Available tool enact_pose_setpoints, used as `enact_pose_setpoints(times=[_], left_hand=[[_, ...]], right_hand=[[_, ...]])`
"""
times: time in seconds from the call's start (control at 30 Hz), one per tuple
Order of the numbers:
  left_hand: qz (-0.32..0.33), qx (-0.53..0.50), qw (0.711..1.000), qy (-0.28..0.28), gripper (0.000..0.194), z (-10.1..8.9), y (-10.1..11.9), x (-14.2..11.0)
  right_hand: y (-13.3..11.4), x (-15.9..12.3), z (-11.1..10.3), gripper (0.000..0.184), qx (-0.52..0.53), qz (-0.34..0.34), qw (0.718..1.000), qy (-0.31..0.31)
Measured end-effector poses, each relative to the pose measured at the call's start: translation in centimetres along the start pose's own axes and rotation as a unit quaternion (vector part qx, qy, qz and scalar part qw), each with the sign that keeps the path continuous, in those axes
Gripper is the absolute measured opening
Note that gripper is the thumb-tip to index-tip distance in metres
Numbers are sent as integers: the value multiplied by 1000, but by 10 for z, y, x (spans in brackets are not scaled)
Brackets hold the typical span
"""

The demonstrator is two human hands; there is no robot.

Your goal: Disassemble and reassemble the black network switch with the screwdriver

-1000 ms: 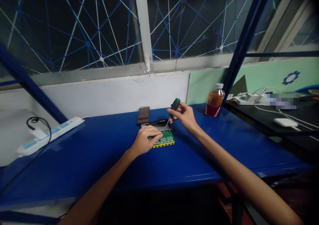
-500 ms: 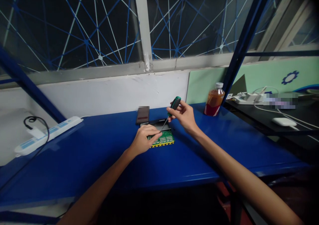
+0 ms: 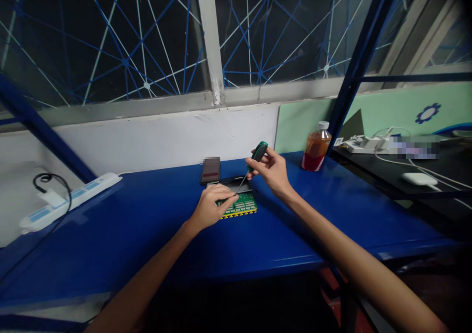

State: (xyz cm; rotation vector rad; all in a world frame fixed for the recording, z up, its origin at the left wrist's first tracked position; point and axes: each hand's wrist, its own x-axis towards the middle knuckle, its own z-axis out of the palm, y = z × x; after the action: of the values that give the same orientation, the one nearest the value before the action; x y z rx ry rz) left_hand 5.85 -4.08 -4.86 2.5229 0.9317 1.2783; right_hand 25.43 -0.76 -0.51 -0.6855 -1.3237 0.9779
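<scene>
A screwdriver [image 3: 259,155] with a green and black handle is gripped in my right hand [image 3: 273,170], its thin shaft slanting down to the left. The tip meets the fingertips of my left hand [image 3: 214,204], whose thumb and forefinger are pinched together there. Whatever lies in that pinch, if anything besides the tip, is too small to make out. Under the left hand is a green circuit board [image 3: 243,203] with a yellow strip along its near edge, partly covered by the fingers. A dark, flat case part [image 3: 241,181] sits just behind the board.
On the blue table [image 3: 155,215], a phone-like dark device [image 3: 210,170] stands at the back. To the right is a bottle of orange drink [image 3: 317,146]. A white power strip [image 3: 73,200] with a black cable lies left. Beyond the blue frame, a black desk [image 3: 387,168] holds white cables and chargers.
The view has shifted very slightly. Both hands keep nearly the same pose, with the screwdriver tip still at my left fingertips.
</scene>
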Motion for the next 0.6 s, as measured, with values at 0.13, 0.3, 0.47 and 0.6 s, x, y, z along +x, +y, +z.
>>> enact_pose_setpoints(times=[0.13, 0.3, 0.47, 0.6], left_hand=[[-3, -3, 1000, 4, 17, 0, 0, 0], [-5, 4, 1000, 2, 16, 0, -1, 0], [-13, 13, 1000, -4, 18, -1, -1, 0], [-18, 32, 999, -14, 21, -3, 1, 2]], right_hand=[[0, 1, -1, 38, 10, -7, 1000, 7], [0, 1, -1, 38, 4, -7, 1000, 4], [1, 0, 0, 39, -3, -2, 1000, 9], [1, -1, 2, 39, -6, 2, 1000, 14]])
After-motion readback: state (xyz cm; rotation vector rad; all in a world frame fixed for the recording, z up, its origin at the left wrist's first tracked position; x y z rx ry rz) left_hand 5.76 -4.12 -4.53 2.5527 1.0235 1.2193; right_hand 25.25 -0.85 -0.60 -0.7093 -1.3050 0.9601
